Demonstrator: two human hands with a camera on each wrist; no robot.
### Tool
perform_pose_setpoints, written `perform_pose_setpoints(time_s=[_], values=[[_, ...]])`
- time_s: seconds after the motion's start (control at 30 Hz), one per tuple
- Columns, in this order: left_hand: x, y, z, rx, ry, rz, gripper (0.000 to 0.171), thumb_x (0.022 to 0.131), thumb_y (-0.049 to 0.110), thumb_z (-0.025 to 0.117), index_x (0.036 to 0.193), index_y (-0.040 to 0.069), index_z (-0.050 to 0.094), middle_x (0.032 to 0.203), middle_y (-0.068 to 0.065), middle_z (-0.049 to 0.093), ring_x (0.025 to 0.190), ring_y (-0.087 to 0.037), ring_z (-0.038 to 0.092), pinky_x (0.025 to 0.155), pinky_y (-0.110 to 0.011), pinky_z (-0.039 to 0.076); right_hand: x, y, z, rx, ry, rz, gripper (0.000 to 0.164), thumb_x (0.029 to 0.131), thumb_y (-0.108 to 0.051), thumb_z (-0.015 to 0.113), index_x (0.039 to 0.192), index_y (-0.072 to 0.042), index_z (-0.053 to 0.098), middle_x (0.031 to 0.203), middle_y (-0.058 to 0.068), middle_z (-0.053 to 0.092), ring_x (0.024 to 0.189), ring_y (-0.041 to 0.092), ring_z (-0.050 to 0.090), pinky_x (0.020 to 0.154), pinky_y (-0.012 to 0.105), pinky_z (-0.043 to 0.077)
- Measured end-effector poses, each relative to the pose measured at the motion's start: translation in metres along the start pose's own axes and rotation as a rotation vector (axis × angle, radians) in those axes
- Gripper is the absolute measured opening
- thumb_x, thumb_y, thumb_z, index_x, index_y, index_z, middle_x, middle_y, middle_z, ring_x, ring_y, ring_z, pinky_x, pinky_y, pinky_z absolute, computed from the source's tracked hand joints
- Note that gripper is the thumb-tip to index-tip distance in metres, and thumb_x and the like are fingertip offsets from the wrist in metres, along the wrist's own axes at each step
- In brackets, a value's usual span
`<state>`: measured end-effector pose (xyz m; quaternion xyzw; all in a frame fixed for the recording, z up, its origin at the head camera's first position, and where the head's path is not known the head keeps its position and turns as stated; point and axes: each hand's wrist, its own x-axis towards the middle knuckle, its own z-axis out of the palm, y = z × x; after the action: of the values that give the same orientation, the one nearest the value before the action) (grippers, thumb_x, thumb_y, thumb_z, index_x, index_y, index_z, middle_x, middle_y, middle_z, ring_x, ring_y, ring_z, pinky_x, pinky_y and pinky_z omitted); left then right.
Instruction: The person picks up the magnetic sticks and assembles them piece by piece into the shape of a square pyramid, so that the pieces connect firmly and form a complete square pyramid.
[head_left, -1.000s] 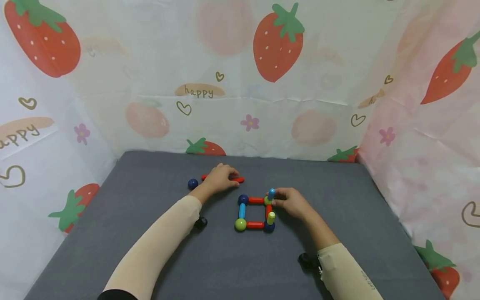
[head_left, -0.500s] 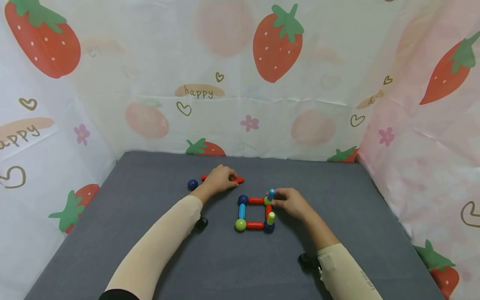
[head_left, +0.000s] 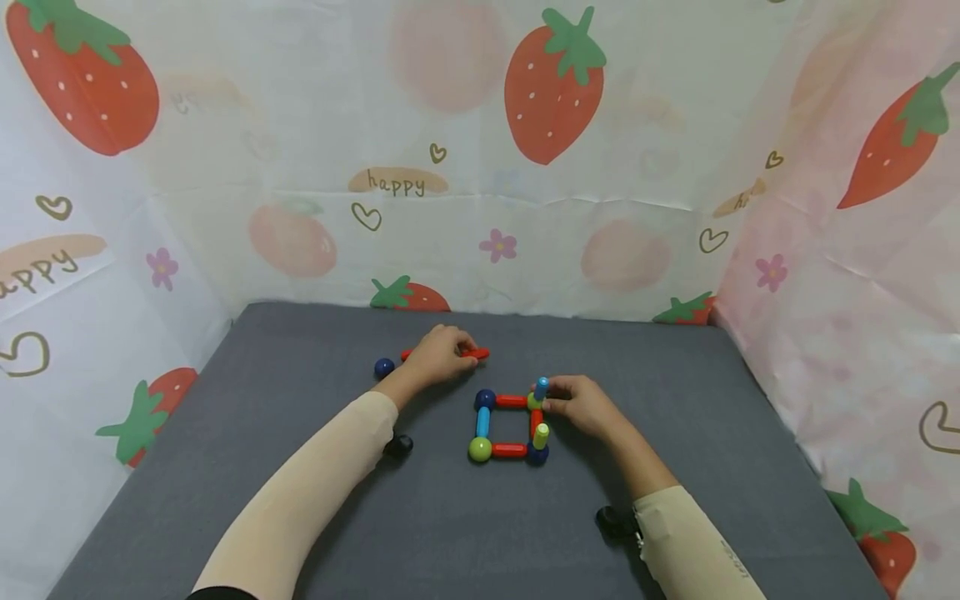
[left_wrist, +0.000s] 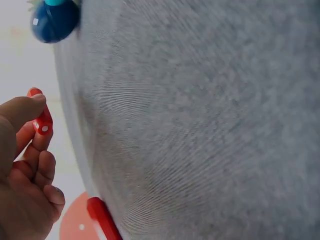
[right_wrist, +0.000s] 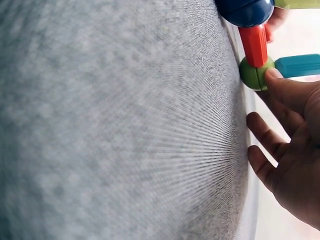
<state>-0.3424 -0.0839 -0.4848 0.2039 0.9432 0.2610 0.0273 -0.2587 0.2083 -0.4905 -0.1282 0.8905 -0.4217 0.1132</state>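
Pinched rod (left_wrist: 45,117) rose; left wrist shows both ends.

We pinched a red rod (head_left: 480,353) in our left hand (head_left: 435,356), a blue ball (head_left: 384,368) near its wrist on the desk (head_left: 465,537); with our right hand (head_left: 587,406) we held the green ball (head_left: 533,402) at the far right corner of a square frame (head_left: 509,451)

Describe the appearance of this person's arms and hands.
The left hand and right hand are bare. The left sleeve is cream, meeting a black band, with a black object near its wrist end; the right sleeve is cream, with small dark lettering and another black object.
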Motion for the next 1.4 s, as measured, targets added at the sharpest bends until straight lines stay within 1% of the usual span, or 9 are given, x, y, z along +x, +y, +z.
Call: perform_pose_setpoints(time_s=[0.17,0.33,0.5,0.73,0.9,1.1,1.27,1.4], values=[[-0.010,0.005,-0.008,-0.061,0.027,0.014,0.024,0.096,0.029,0.075,0.116,0.016,0.075,0.104,0.000,0.068,0.098,-0.021,0.053,0.081,-0.036,0.047,0.001,0.000,0.001,-0.004,-0.001,0.009,0.031,0.098,-0.015,0.070,0.129,-0.015,0.072,0.128,0.005,0.071,0.127,0.028,0.061,0.107,0.050,0.047],[-0.022,0.011,-0.011,-0.117,0.042,0.027,0.021,0.096,0.028,0.074,0.115,0.018,0.075,0.105,0.002,0.068,0.099,-0.023,0.055,0.082,-0.036,0.046,0.000,0.000,0.001,-0.004,0.004,0.015,0.031,0.098,-0.015,0.071,0.128,-0.016,0.073,0.128,0.005,0.072,0.127,0.028,0.061,0.108,0.050,0.046],[-0.036,0.019,-0.014,-0.164,0.042,0.041,0.020,0.096,0.029,0.074,0.114,0.021,0.075,0.105,0.005,0.067,0.099,-0.021,0.054,0.085,-0.037,0.046,-0.001,0.001,0.001,-0.020,0.004,0.006,0.030,0.098,-0.015,0.070,0.128,-0.014,0.073,0.126,0.007,0.072,0.124,0.029,0.062,0.107,0.050,0.047],[-0.055,0.029,-0.018,-0.248,0.030,0.058,0.021,0.096,0.030,0.074,0.117,0.024,0.074,0.109,0.008,0.066,0.107,-0.025,0.055,0.089,-0.038,0.046,-0.001,0.003,0.001,-0.010,-0.004,0.005,0.030,0.098,-0.016,0.071,0.128,-0.017,0.073,0.127,0.005,0.072,0.125,0.028,0.062,0.106,0.050,0.047],[-0.066,0.035,-0.018,-0.266,0.028,0.075,0.023,0.095,0.030,0.076,0.118,0.025,0.073,0.108,0.010,0.066,0.104,-0.020,0.054,0.087,-0.036,0.049,-0.002,0.000,0.000,-0.008,-0.007,0.003,0.031,0.098,-0.017,0.071,0.129,-0.018,0.073,0.128,0.004,0.071,0.126,0.028,0.061,0.106,0.050,0.047],[-0.075,0.039,-0.015,-0.284,0.014,0.102,0.021,0.095,0.029,0.076,0.116,0.025,0.073,0.107,0.011,0.066,0.102,-0.020,0.056,0.087,-0.035,0.048,0.000,0.000,0.000,-0.011,-0.008,0.002,0.031,0.097,-0.015,0.071,0.129,-0.016,0.073,0.128,0.005,0.071,0.126,0.029,0.061,0.103,0.048,0.049],[-0.084,0.042,-0.013,-0.326,-0.013,0.093,0.020,0.095,0.032,0.076,0.114,0.028,0.071,0.107,0.011,0.064,0.102,-0.020,0.054,0.087,-0.036,0.048,0.001,-0.001,-0.001,-0.016,-0.005,0.007,0.031,0.098,-0.016,0.070,0.129,-0.015,0.072,0.129,0.007,0.071,0.128,0.030,0.060,0.106,0.050,0.047],[-0.090,0.044,-0.012,-0.344,-0.034,0.100,0.021,0.094,0.032,0.077,0.114,0.029,0.071,0.108,0.009,0.065,0.102,-0.021,0.055,0.085,-0.036,0.048,0.001,-0.001,-0.001,-0.016,-0.008,0.014,0.031,0.099,-0.016,0.069,0.130,-0.015,0.072,0.131,0.008,0.070,0.130,0.031,0.059,0.108,0.052,0.045]])
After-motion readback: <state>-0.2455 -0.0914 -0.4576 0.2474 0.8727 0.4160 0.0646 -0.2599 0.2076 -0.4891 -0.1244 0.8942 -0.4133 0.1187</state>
